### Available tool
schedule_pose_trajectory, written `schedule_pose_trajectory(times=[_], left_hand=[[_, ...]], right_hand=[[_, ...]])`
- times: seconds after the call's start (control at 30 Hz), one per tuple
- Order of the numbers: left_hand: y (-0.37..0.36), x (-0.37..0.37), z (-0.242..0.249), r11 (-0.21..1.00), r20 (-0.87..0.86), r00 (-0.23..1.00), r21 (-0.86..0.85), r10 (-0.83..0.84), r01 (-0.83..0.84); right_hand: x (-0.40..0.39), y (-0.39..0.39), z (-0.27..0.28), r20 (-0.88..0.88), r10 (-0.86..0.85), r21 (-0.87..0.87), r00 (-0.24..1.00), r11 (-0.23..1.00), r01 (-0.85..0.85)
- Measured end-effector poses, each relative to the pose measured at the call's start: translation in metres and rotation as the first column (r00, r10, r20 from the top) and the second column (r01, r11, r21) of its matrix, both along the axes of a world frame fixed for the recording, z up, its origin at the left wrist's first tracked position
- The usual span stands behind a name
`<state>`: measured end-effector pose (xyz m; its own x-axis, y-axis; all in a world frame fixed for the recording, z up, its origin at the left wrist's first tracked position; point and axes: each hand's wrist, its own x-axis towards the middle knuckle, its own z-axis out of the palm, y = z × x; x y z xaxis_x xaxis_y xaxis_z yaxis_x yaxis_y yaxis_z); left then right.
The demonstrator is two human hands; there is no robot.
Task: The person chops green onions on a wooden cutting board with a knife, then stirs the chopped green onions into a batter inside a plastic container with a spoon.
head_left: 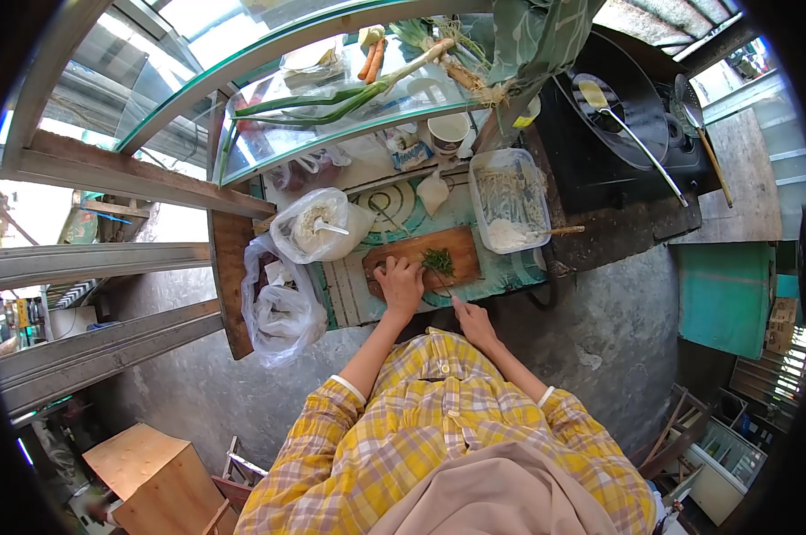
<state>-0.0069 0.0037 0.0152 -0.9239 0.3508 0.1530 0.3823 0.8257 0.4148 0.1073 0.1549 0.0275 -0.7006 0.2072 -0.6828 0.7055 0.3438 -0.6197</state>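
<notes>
A wooden cutting board (461,241) lies on the patterned table top in front of me. On it sits a small pile of chopped green leaves (438,259). My left hand (401,285) rests on the board left of the greens, its fingers curled down; what is under them is hidden. My right hand (474,323) is closed around the handle of a knife (445,287), whose thin blade points up toward the greens. Just beyond the board are a small tied plastic bag (432,193) and a plastic tub (510,198) with white powder and a wooden-handled utensil in it.
Left of the board stand a bag of white powder with a spoon (318,223) and another plastic bag (283,308). A glass shelf above holds spring onions (349,102), carrots (372,61) and a paper cup below. At right, a wok (612,107) with a spatula sits on a stove.
</notes>
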Motion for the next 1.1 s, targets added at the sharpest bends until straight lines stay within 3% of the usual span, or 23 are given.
schedule_pose_trajectory(times=[0.27,0.67,0.97,1.1], left_hand=[[-0.001,-0.007,0.006,0.998,0.172,0.984,0.053,0.035,-0.045],[-0.008,-0.001,-0.006,0.973,-0.174,0.965,-0.153,-0.196,0.17],[-0.009,0.003,0.009,0.978,-0.16,0.965,-0.071,-0.207,0.198],[-0.008,0.001,0.002,0.975,-0.119,0.973,-0.128,-0.196,0.181]], right_hand=[[0.003,0.0,-0.004,-0.039,-0.03,-0.032,0.999,0.999,0.028],[0.005,-0.001,-0.012,-0.033,-0.059,-0.054,0.998,0.997,0.057],[0.005,0.002,-0.004,-0.001,-0.045,-0.032,0.999,0.998,0.045],[0.004,0.003,-0.004,-0.027,-0.037,-0.034,0.999,0.999,0.036]])
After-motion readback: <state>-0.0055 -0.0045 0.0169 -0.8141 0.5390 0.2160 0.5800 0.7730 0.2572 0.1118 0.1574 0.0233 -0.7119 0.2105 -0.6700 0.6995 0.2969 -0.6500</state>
